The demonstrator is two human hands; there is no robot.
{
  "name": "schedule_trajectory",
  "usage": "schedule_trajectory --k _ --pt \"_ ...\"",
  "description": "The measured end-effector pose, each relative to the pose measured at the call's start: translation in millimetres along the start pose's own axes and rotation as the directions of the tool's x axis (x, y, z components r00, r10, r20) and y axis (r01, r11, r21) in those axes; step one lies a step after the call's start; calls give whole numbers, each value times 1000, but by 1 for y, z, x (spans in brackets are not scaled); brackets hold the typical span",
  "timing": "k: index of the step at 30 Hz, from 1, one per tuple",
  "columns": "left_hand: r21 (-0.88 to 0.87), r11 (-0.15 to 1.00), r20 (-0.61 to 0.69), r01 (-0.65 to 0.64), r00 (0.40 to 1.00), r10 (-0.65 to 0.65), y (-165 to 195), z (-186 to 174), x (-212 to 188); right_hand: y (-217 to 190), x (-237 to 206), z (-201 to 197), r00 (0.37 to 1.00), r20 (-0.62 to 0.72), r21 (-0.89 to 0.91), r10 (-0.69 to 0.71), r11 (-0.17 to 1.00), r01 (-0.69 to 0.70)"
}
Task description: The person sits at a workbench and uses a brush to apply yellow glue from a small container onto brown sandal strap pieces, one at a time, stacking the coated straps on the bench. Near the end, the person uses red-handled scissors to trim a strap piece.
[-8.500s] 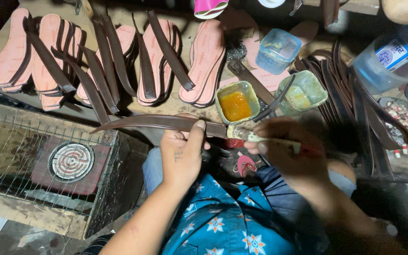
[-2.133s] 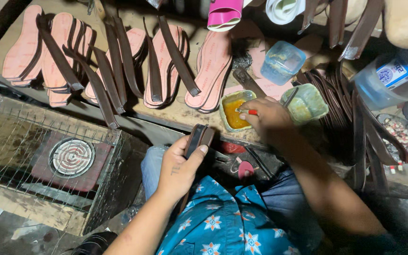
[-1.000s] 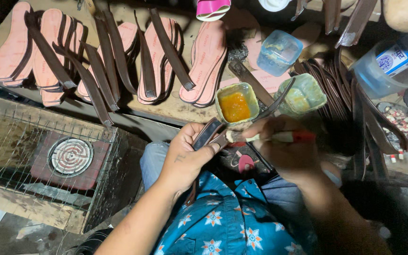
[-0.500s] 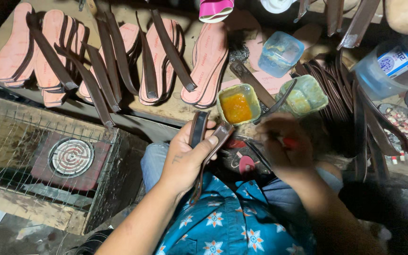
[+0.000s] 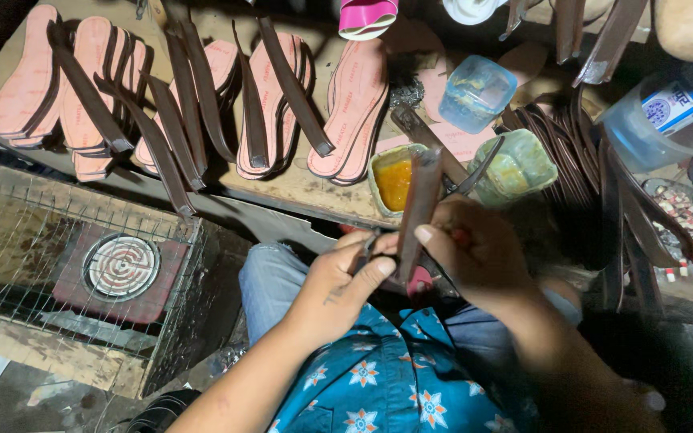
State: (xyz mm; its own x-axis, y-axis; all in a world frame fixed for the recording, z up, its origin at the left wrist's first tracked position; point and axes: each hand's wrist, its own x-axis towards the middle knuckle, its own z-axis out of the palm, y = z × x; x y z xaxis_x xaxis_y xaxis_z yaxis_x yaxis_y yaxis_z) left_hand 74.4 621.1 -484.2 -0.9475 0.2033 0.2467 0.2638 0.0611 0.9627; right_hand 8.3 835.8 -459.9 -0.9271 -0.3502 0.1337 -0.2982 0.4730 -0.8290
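Gripping a brown leather strap (image 5: 420,204) from both sides, the two hands meet over the lap, just near of the workbench edge. The left hand (image 5: 338,281) is curled closed around the strap's lower end, thumb stretched along it; the right hand (image 5: 475,252) is folded over the strap from the right, thumb pressed to its middle — something red shows between its fingers, too hidden to identify. The strap stands nearly upright, its top end reaching in front of a small tub of orange glue (image 5: 395,178).

Just right of that tub sits a greenish tub (image 5: 519,164), and farther back a clear blue container (image 5: 479,92). Pink insoles (image 5: 354,112) with dark straps laid across them line the wooden bench (image 5: 298,188) to the left — a wire cage (image 5: 34,240) with a round coil heater (image 5: 122,266) sits near left.
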Motion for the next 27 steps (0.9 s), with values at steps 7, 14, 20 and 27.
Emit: schedule_trajectory --k 7,14,20,27 --pt "-155 944 241 292 938 -251 -6 15 -14 -6 -7 -4 989 -2 296 -147 945 141" --pt "-295 885 -233 361 871 -433 -13 -13 -3 2 -15 -14 919 -146 39 -367 926 376" --pt "-260 941 -366 218 879 -305 -15 -15 -3 16 -19 8 922 -57 -239 -383 902 359" --pt "-251 935 -304 252 896 -323 -18 -2 -1 15 -20 39 972 176 5 154 988 -157"
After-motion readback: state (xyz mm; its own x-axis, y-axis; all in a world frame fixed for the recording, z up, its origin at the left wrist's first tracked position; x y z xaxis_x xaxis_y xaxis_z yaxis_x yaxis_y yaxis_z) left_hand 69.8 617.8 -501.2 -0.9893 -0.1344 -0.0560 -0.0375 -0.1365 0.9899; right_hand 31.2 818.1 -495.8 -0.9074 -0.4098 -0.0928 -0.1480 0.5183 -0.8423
